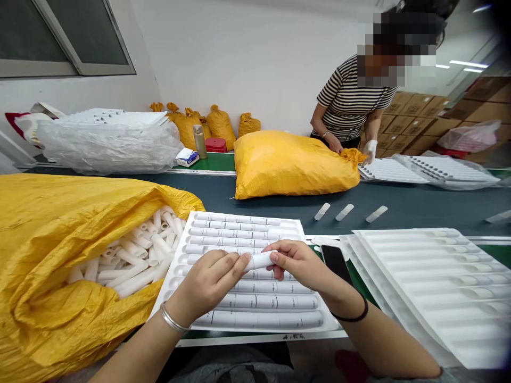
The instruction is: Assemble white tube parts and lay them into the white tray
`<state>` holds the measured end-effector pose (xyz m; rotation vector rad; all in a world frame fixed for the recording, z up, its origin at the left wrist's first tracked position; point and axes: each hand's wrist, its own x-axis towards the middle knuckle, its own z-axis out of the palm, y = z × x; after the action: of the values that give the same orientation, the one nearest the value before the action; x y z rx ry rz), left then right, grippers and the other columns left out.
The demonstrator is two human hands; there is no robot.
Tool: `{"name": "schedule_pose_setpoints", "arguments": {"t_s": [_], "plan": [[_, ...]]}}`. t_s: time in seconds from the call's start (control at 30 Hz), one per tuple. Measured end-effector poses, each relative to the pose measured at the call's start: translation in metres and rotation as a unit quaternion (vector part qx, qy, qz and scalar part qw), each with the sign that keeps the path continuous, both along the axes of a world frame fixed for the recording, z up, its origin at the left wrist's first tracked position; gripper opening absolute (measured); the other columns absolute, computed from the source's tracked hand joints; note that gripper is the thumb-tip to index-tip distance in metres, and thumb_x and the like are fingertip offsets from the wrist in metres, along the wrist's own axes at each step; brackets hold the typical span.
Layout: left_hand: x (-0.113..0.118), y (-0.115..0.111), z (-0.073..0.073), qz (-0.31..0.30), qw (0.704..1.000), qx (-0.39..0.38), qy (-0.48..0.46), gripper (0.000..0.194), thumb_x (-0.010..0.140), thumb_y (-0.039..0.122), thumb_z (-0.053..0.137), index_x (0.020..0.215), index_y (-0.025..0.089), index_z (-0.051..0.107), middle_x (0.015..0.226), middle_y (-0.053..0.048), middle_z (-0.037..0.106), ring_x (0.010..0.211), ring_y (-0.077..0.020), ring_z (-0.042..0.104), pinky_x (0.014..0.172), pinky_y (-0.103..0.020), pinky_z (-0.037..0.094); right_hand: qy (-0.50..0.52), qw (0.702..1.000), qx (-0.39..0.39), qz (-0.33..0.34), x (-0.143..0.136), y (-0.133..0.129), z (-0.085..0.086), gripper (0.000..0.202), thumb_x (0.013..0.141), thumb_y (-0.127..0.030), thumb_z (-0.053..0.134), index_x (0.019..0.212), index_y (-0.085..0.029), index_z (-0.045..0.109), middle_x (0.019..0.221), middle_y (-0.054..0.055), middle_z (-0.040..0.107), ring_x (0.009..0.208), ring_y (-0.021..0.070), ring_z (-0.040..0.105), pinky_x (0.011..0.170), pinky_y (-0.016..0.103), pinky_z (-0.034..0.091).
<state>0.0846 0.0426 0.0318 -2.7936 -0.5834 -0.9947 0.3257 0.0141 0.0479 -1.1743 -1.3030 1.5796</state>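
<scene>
Between my two hands is a short white tube, held level above a white tray. My left hand grips its left end, with the fingers curled round it. At the other end, my right hand pinches it between thumb and fingers. The white tray lies beneath, its long grooves filled with rows of printed white tubes. To the left, an open yellow sack spills many loose white tubes near the tray's edge.
Stacked white trays lie right, beside a dark phone. Several small tubes rest on the dark conveyor belt. Across it, a co-worker holds the neck of a full yellow sack. Plastic-wrapped trays sit far left.
</scene>
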Motion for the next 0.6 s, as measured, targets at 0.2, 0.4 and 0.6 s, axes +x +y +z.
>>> {"name": "schedule_pose_setpoints", "arguments": {"t_s": [0.2,0.4,0.6], "plan": [[0.004,0.002,-0.005,0.002,0.998,-0.049,-0.026,0.042,0.089,0.015,0.056,0.13,0.022,0.05,0.09,-0.006,0.07,0.075,-0.0177,0.062,0.069,-0.031,0.051,-0.102,0.993,0.047,0.031,0.003,-0.003,-0.01,0.042,0.089,-0.05,0.055,0.107,-0.014,0.064,0.079,0.006,0.068,0.061,0.0125,0.061,0.057,0.026,0.053],[0.009,-0.006,-0.004,0.031,0.971,-0.225,-0.069,0.048,0.09,0.025,0.057,0.137,0.025,0.045,0.099,-0.006,0.069,0.088,-0.0195,0.065,0.077,-0.03,0.054,-0.309,0.851,0.423,0.045,0.011,-0.009,-0.012,0.036,0.094,-0.027,0.053,0.129,-0.019,0.053,0.112,0.013,0.062,0.104,0.0215,0.059,0.089,0.037,0.052],[0.016,-0.02,-0.011,-0.019,0.947,-0.318,-0.048,0.068,0.094,0.026,0.048,0.152,0.032,0.011,0.104,-0.007,0.068,0.09,-0.0201,0.066,0.077,-0.033,0.056,-0.34,0.798,0.493,0.069,0.002,-0.026,-0.006,0.035,0.094,-0.027,0.051,0.127,-0.015,0.051,0.1,0.012,0.066,0.092,0.0205,0.061,0.081,0.032,0.053]]}}
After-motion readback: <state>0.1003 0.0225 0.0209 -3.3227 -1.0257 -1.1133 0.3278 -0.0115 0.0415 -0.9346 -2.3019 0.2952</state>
